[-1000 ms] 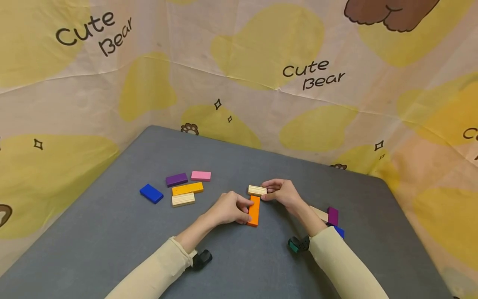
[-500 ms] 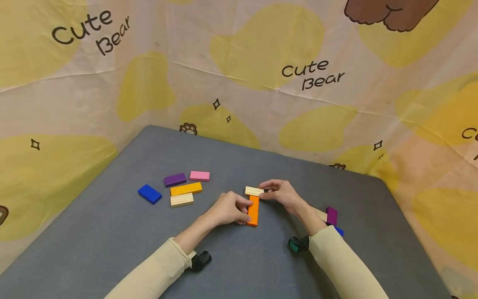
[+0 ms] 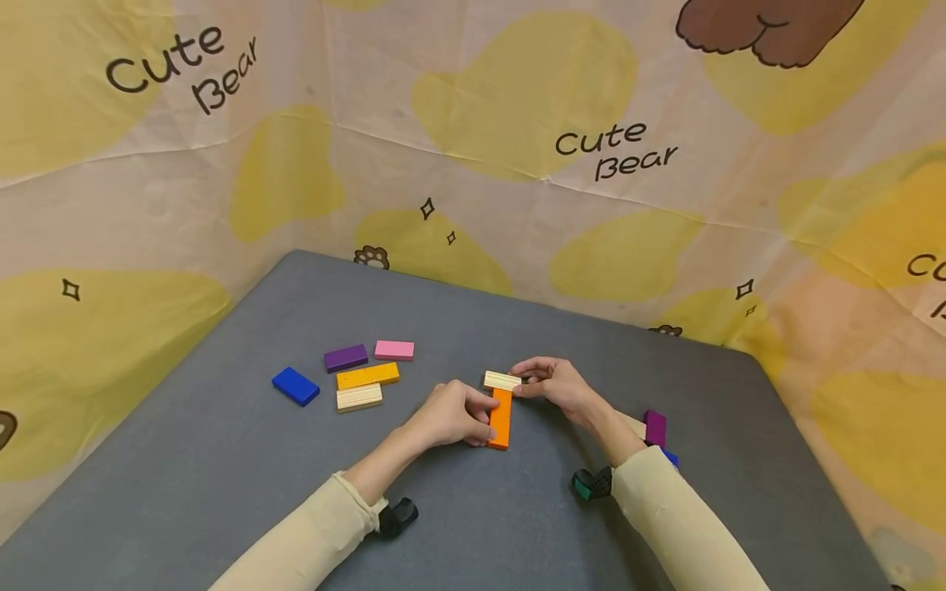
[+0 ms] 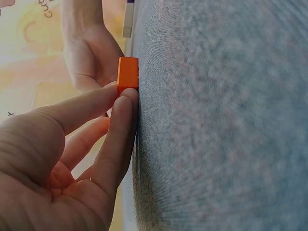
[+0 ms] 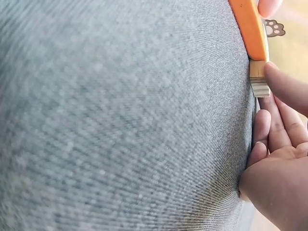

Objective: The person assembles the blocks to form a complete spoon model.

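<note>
The pale block (image 3: 502, 380) has slid slightly left across the far end of the orange block (image 3: 501, 423), which stays nearly in place; the right hand (image 3: 557, 384) has gone with it. That hand's thumb and fingers pinch the pale block at its right end. The left hand (image 3: 451, 414) holds the orange block from its left side, thumb and fingertips narrowed on it. The two blocks touch, both flat on the grey table (image 3: 480, 533), roughly in a T.

Further left lie a second pale block (image 3: 360, 398), with a yellow block (image 3: 367, 376) just behind it, then a purple block (image 3: 345, 358), a pink block (image 3: 395, 350) and, farthest left, a blue block (image 3: 296, 386). Beyond the right forearm, a third pale block (image 3: 631, 423), a plum block (image 3: 655, 428) and another blue block (image 3: 671, 457) show partly behind the arm and its cream sleeve (image 3: 680, 509). A patterned cloth (image 3: 480, 107) rises behind the table.
</note>
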Demonstrator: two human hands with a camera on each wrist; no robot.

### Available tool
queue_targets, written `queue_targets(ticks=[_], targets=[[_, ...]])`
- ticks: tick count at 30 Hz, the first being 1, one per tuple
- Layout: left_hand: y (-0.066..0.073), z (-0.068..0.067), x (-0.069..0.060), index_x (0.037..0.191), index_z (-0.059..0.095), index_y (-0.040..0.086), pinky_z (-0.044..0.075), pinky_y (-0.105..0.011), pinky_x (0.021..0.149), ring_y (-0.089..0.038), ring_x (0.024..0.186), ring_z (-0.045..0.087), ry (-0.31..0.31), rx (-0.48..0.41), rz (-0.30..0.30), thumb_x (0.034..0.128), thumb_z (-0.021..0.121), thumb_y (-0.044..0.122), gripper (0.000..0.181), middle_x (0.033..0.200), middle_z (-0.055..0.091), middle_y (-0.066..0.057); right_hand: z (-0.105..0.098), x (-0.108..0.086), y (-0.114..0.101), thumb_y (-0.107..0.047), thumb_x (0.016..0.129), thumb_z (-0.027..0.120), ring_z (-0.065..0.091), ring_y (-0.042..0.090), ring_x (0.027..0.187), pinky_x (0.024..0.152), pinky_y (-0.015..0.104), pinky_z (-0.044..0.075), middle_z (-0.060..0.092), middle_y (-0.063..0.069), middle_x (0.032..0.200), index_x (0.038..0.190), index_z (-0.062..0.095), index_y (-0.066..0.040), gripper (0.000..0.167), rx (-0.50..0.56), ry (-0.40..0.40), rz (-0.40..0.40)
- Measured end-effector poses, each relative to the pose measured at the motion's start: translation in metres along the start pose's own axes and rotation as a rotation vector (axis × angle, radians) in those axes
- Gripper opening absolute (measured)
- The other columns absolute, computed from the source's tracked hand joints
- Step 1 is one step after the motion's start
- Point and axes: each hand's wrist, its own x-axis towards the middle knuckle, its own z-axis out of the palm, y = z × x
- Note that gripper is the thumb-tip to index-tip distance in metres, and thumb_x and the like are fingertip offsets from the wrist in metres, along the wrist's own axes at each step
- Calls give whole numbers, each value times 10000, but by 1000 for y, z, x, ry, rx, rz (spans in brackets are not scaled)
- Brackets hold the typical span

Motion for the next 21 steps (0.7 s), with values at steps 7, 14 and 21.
queue_targets(ticks=[7,14,21], targets=[[-1,0,-1,1224,695,26,548,-275,580,-179,589,641,1,7,2,784,827,55,460,724,667,-21,0,1,1,-57,800,818,533,236,901,780,296,409,704,94,1062,1110,716,-10,330,6,-5,6],[-1,0,-2,1227,690,18,549,-274,585,-183,593,644,-2,5,3,786,826,52,463,729,673,-17,0,2,5,-82,802,821,529,247,911,785,309,407,703,91,1063,1105,722,-26,324,-7,-5,5],[-2,0,-1,1227,691,19,552,-278,587,-183,592,653,0,-2,0,781,829,51,467,726,681,-15,0,2,5,-86,803,821,527,240,908,769,293,413,701,65,1071,1099,732,-55,310,-24,1,1]])
